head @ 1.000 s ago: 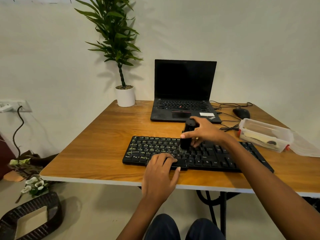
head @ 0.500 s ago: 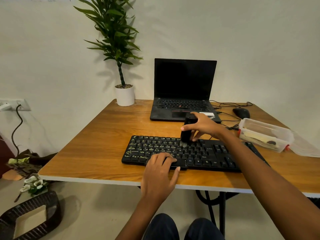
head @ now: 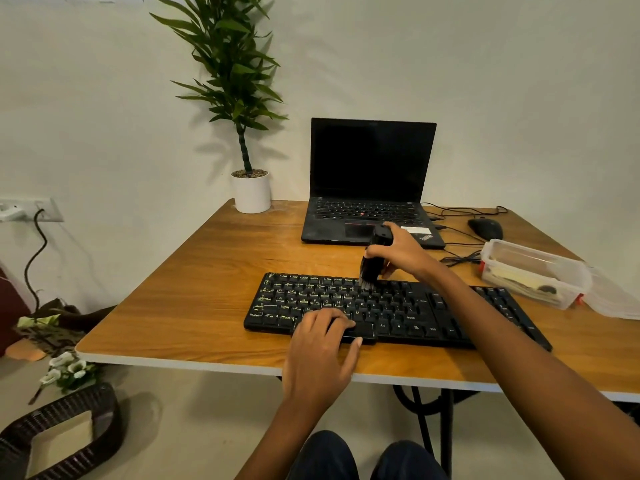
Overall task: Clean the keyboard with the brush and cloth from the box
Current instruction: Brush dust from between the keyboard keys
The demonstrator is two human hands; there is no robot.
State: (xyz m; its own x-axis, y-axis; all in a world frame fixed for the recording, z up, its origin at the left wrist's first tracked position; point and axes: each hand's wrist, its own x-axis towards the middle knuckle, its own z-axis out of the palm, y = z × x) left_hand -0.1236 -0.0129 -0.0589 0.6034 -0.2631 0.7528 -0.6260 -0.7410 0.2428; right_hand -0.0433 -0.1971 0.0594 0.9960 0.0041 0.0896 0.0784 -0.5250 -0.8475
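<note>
The right hand (head: 403, 252) grips the brush (head: 373, 258), bristles on the keyboard (head: 398, 308) below it. The left hand (head: 320, 351), fingers relaxed, presses the keyboard's near edge.

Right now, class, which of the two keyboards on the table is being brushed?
The separate black keyboard at the front: the right hand holds the brush on its upper rows and the left hand rests on it. The laptop's keyboard behind is untouched.
</note>
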